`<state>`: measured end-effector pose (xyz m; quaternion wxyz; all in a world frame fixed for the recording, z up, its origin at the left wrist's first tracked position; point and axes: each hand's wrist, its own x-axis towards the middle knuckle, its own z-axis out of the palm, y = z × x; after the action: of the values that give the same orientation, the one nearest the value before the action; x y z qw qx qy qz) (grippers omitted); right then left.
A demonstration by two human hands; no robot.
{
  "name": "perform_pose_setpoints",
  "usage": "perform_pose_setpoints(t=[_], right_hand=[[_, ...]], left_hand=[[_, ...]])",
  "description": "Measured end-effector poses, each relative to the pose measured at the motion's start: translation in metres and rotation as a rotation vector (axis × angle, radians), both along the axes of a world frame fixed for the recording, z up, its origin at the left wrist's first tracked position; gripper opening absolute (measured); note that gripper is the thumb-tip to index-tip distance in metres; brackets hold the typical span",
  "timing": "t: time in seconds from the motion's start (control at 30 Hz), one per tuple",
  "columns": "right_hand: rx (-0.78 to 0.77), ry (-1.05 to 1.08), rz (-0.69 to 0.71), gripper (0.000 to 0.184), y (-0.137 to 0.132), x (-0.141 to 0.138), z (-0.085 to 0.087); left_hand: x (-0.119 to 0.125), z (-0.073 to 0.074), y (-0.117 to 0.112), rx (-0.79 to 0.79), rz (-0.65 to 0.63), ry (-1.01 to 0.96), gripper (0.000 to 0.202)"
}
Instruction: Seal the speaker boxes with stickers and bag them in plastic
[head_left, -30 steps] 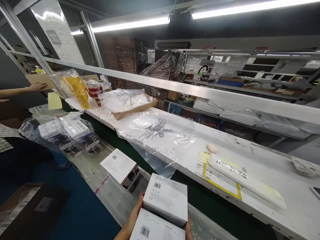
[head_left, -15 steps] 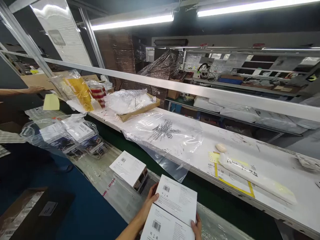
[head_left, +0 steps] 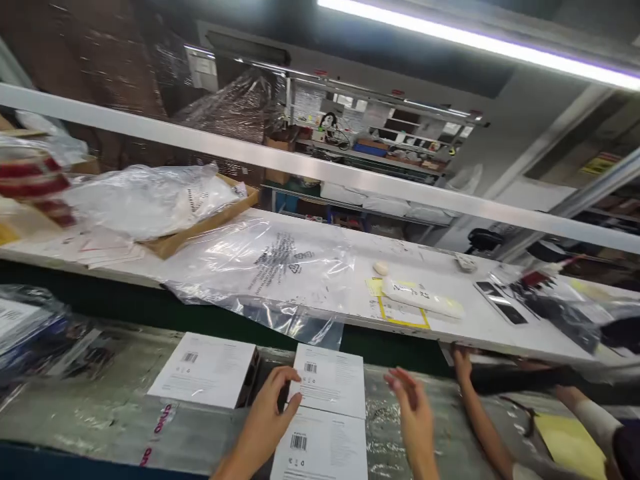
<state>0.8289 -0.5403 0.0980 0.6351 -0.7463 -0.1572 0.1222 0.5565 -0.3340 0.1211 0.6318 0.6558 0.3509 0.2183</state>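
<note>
A near box [head_left: 323,448] and a far box [head_left: 331,383] rest edge to edge on the plastic-covered lower surface [head_left: 210,433], no longer held between both hands. The left hand [head_left: 273,407], half-curled and gripping nothing, is at the far box's left edge, contact unclear; the right hand [head_left: 413,413], open and empty, has come away. A third box [head_left: 205,370] sits left. Beyond, a clear bag [head_left: 265,267] drapes the white upper surface [head_left: 395,253]; past a metal rail [head_left: 320,165] stand stocked shelves [head_left: 395,159].

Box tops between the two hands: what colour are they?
Both boxes are white on top with dark barcodes; head view.
</note>
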Motion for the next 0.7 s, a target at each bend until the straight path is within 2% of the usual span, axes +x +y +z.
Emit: perform_pose_setpoints(t=[0.03,0.1,0.17,0.2,0.27,0.33,0.37,0.4,0.47,0.53,0.63,0.7], right_hand=[[-0.018,-0.070,-0.044,0.046,0.001,0.011,0.011],[-0.094,-0.285,-0.099,0.043,0.010,0.046,0.044],[-0.211,-0.554,-0.069,0.039,0.026,0.090,0.081],[-0.276,-0.663,0.011,0.043,0.037,0.112,0.097],[-0.455,-0.767,0.198,0.067,0.060,0.151,0.119],[-0.664,-0.743,0.353,0.084,0.079,0.178,0.127],[-0.744,-0.727,0.409,0.085,0.084,0.187,0.128],[-0.791,-0.728,0.449,0.082,0.087,0.195,0.126],[-0.788,-0.777,0.471,0.070,0.080,0.208,0.121],[-0.739,-0.827,0.404,0.064,0.065,0.223,0.115],[-0.750,-0.825,0.243,0.065,0.041,0.248,0.110],[-0.809,-0.788,0.210,0.065,0.036,0.257,0.109]], left_hand=[[0.001,0.026,0.002,0.079,-0.123,0.020,0.024],[0.018,0.080,0.007,0.205,-0.346,0.003,0.026],[0.058,0.124,0.016,0.353,-0.452,-0.078,0.030],[0.087,0.139,0.022,0.424,-0.475,-0.097,0.032],[0.153,0.157,0.035,0.589,-0.484,-0.038,0.037],[0.220,0.158,0.049,0.796,-0.444,0.166,0.043],[0.248,0.154,0.055,0.879,-0.429,0.325,0.045],[0.271,0.149,0.061,0.934,-0.423,0.457,0.048],[0.300,0.138,0.071,0.976,-0.424,0.619,0.057],[0.311,0.129,0.077,0.963,-0.437,0.650,0.055],[0.311,0.124,0.082,0.923,-0.468,0.653,0.033],[0.310,0.124,0.086,0.893,-0.504,0.659,0.037]])
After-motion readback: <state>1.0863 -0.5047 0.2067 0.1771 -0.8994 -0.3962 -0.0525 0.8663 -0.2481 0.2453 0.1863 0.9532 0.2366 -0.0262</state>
